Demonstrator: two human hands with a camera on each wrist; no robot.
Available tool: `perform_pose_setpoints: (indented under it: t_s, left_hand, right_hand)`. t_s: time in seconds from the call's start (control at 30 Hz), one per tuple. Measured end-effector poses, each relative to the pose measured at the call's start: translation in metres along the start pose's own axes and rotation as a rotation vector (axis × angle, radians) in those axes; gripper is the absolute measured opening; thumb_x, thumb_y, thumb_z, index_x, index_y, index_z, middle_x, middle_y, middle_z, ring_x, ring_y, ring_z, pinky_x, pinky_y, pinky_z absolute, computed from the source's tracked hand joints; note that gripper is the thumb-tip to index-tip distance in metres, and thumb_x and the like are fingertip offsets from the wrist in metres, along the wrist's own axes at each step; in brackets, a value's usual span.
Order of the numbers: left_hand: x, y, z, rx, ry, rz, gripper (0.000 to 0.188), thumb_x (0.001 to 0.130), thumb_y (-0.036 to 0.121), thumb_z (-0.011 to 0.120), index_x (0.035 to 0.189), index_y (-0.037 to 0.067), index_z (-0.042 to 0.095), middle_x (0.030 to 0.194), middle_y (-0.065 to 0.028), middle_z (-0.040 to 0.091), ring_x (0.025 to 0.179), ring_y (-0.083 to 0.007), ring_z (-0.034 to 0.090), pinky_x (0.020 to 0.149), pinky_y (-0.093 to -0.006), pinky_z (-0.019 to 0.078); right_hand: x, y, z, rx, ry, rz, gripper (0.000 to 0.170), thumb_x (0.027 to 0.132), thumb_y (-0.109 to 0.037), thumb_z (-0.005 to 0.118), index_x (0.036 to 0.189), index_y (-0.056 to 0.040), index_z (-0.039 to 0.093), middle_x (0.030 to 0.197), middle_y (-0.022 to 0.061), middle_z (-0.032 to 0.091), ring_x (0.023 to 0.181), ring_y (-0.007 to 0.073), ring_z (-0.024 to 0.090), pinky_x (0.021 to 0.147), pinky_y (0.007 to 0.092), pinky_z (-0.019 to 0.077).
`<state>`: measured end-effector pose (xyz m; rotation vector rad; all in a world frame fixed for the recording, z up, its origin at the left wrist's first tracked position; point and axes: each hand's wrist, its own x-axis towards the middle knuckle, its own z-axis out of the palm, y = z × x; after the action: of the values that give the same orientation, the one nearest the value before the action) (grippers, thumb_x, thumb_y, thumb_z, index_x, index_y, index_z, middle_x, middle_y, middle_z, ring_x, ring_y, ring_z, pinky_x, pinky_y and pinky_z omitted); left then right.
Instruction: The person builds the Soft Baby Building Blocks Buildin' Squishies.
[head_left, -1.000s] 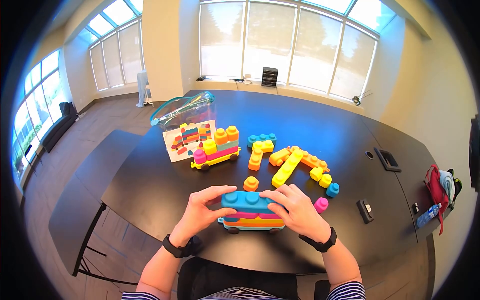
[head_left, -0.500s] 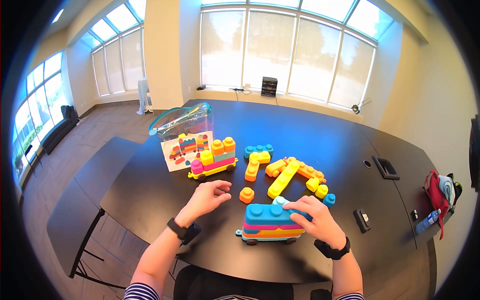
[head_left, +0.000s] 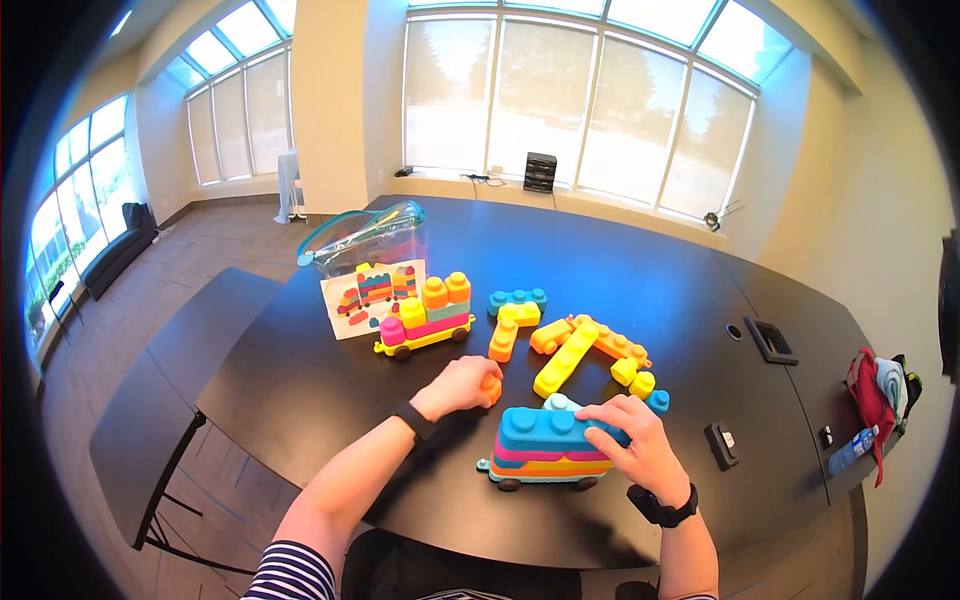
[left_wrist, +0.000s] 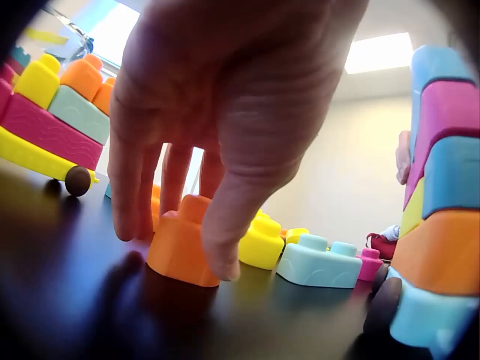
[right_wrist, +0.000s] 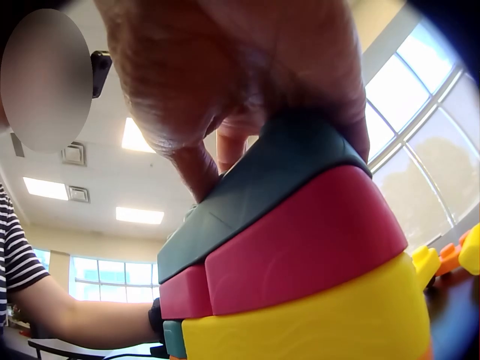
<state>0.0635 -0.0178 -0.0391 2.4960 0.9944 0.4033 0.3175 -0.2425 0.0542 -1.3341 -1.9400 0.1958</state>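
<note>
At the lower left edge of the head view, a striped sleeve (head_left: 290,575) covers the upper part of one arm. At lower center right, a stacked wagon (head_left: 550,466) stands upright on the dark table (head_left: 450,525). Its layers run blue, pink, blue, yellow and orange above a light blue wheeled base (left_wrist: 427,315). The right hand (head_left: 635,440) comes down over the right end of the top blue block (head_left: 535,428). Thumb and fingers are bent around this block and grip it from above; the grip is closed to the block's width. A black wristband (head_left: 662,507) encircles the right wrist.

Near the center of the frame, the left hand (head_left: 458,388) pinches a small orange block (head_left: 491,389). The thumb lies on one side and the bent fingers on the other, with the gap narrowed to the block. The orange block is upright, its base at the table surface, left of the wagon and apart from it.

Just behind the wagon is a light blue block (head_left: 560,402). Farther back, at center, lies a long yellow bar (head_left: 565,360). At center left stands a toy train (head_left: 425,334); behind it are a picture card (head_left: 345,312) and a clear bag (head_left: 345,255). Tall windows (head_left: 545,95) fill the upper frame.
</note>
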Motion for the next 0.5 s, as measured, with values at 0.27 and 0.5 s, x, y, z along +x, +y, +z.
perform_pose_setpoints:
  t_s: [0.27, 0.5]
  left_hand:
    - [-0.081, 0.086, -0.089, -0.69, 0.18, 0.114, 0.046, 0.091, 0.017, 0.085, 0.13, 0.005, 0.065, 0.12, -0.0068, 0.069, 0.111, -0.0168, 0.07, 0.096, -0.0335, 0.0583]
    - [-0.11, 0.111, -0.086, -0.376, 0.261, 0.221, 0.051, 0.085, 0.013, 0.089, 0.131, 0.005, 0.068, 0.115, -0.0094, 0.075, 0.107, -0.0218, 0.073, 0.098, -0.036, 0.0579]
  right_hand:
    - [0.006, -0.007, 0.009, -0.039, 0.006, -0.036, 0.022, 0.096, -0.022, 0.074, 0.116, -0.0141, 0.077, 0.093, 0.0081, 0.065, 0.086, 0.0276, 0.058, 0.08, 0.0398, 0.051]
    - [0.013, -0.022, 0.026, -0.113, 0.015, -0.072, 0.023, 0.096, -0.023, 0.075, 0.118, -0.0162, 0.075, 0.096, 0.008, 0.066, 0.086, 0.0291, 0.058, 0.076, 0.0406, 0.0523]
